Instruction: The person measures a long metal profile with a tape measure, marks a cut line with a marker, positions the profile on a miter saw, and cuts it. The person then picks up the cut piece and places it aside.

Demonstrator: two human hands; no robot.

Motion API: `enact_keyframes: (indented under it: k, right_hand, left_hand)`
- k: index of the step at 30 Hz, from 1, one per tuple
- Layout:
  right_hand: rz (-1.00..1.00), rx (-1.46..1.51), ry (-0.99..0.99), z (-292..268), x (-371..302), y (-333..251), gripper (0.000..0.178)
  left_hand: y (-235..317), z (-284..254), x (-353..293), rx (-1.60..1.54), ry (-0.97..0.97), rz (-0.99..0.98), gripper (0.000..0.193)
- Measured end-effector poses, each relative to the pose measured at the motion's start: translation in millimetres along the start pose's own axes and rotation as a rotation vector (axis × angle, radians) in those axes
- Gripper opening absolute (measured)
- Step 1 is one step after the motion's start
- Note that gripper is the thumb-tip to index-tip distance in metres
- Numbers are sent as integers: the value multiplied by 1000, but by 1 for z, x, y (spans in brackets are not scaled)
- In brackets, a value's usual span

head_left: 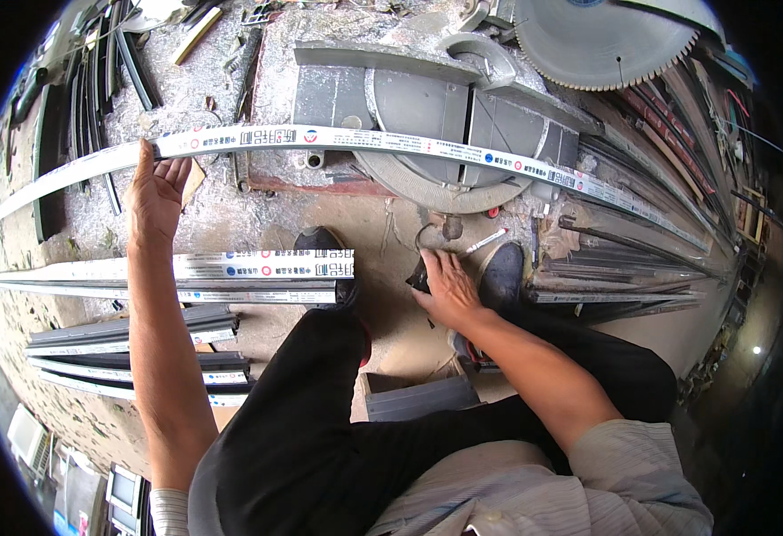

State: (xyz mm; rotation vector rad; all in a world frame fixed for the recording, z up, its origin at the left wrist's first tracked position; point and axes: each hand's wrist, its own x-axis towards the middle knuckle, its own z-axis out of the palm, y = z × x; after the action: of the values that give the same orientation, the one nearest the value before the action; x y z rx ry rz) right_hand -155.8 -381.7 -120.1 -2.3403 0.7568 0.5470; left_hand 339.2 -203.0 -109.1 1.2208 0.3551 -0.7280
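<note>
A long metal profile [302, 136] with printed white film lies across the saw's grey bed [414, 100], its ends reaching far left and right. My left hand [156, 201] grips it left of the saw, thumb over the top edge and fingers curled below. Lower down, between my shoes, my right hand [449, 284] is closed over a small black object [418, 275], mostly hidden by the fingers. Just beyond that hand lies a white marker pen [487, 241] with a red tip.
A toothed circular saw blade [606, 40] stands raised at the upper right. Shorter film-covered profiles [257, 265] lie at left beside my left shoe [320, 239]. More profiles [623, 268] fan out at right. Dark offcuts [87, 98] lie at the upper left. A grey box [422, 398] sits between my legs.
</note>
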Motion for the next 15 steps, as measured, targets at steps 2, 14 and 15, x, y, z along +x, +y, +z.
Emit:
enact_keyframes:
  k: [2,14,15]
  right_hand:
    - [23,152,-24,-10,-4,-4,83]
    - [83,1054,-93,-110,-2,-33,56]
    - [129,1174,-133,-127,-1,-49,52]
  left_hand:
    - [-1,2,-9,93,23,17,46]
    - [-26,60,-111,511,-145,199,16]
    - [-28,70,-119,532,-204,204,16]
